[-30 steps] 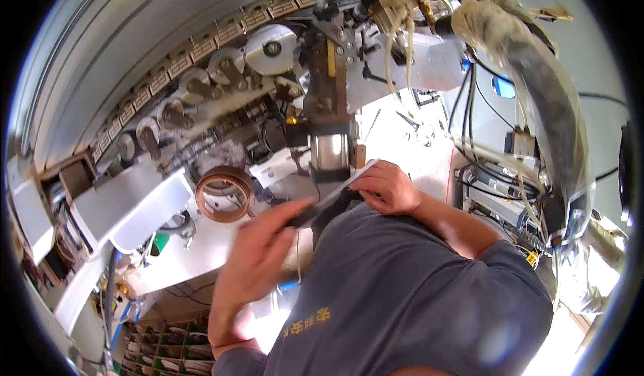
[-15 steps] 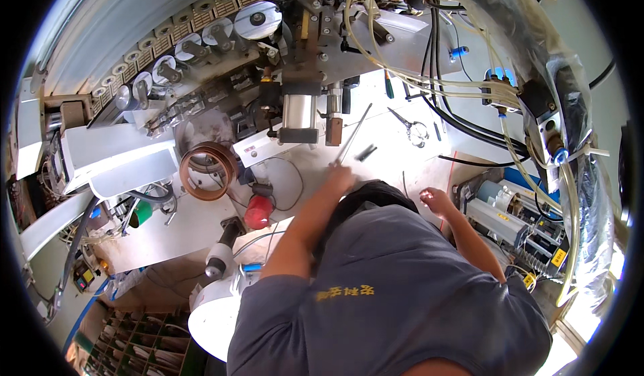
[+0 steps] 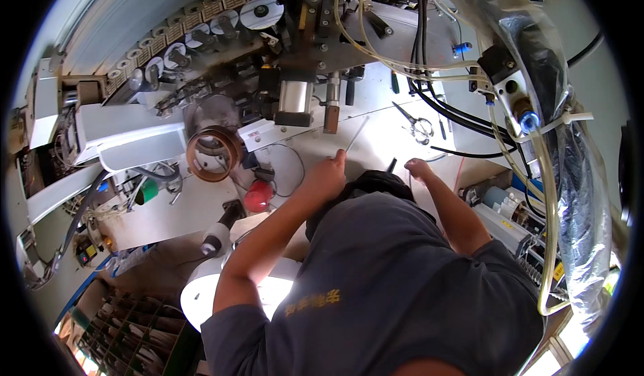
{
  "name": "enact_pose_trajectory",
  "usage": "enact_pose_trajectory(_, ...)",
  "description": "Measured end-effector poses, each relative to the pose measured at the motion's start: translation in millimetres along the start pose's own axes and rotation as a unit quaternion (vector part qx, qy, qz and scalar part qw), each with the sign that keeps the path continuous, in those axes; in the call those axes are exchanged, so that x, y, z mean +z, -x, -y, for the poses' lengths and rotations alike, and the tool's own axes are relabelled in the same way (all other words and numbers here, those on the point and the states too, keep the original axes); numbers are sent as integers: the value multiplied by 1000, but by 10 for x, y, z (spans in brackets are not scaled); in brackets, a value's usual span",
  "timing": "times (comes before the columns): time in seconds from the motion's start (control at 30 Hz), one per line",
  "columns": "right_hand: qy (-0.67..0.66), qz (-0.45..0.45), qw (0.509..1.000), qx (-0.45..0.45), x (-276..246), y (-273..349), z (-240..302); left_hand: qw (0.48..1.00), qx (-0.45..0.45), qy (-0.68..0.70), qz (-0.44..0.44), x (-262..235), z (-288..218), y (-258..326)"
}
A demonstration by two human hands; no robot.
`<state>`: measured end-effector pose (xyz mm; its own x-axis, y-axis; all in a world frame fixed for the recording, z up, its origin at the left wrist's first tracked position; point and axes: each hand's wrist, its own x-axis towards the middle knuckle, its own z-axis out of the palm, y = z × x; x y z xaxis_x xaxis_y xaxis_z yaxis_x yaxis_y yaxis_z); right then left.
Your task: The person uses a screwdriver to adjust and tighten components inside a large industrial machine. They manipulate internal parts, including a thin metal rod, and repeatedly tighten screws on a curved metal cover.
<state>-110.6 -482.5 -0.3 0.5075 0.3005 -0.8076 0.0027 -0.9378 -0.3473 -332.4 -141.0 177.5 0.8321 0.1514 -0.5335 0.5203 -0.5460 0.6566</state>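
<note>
My left hand [image 3: 327, 177] is closed over the bench in front of my body, its fingers around the near end of a thin, pale rod [image 3: 359, 134]. The rod slants up and to the right; its exact kind does not show. My right hand [image 3: 419, 170] is curled shut at the right, with anything inside its fingers hidden. A short black piece [image 3: 392, 166] shows just left of that hand, partly behind my body. Beyond the right hand lies a pair of scissors [image 3: 421, 129] with dark blades, on the bright bench top.
Machinery with a metal cylinder [image 3: 293, 101] stands ahead. A brown ring [image 3: 214, 153] and a red rounded object [image 3: 258, 195] lie to the left. Black cables and clear hoses [image 3: 550, 222] hang at the right. A white round lamp-like shape [image 3: 201, 295] is at the lower left.
My left hand has drawn back slightly toward my body, and the rod has come with it. My right hand has moved inward and away from my body. The whole view has shifted a little.
</note>
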Motion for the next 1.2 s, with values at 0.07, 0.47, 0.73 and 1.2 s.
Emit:
enact_pose_trajectory(0.07, 13, -18, 992, -121, 85, 134, 578, 998, -34, 56, 3, -808, -317, 550)
enact_pose_trajectory(0.47, 32, -121, 762, -635, -330, 1783, 4049, 890, 65, 119, -435, -3904, -420, 3208)
enact_pose_trajectory(0.73, 162, -165, 669, -707, 4, 1098, 5030, 934, 171, 70, -306, -4977, -675, 1302)
enact_pose_trajectory(1.2, 164, -86, 708, -682, -168, 893, 5354, 950, 131, 59, -276, -4792, -413, -448)
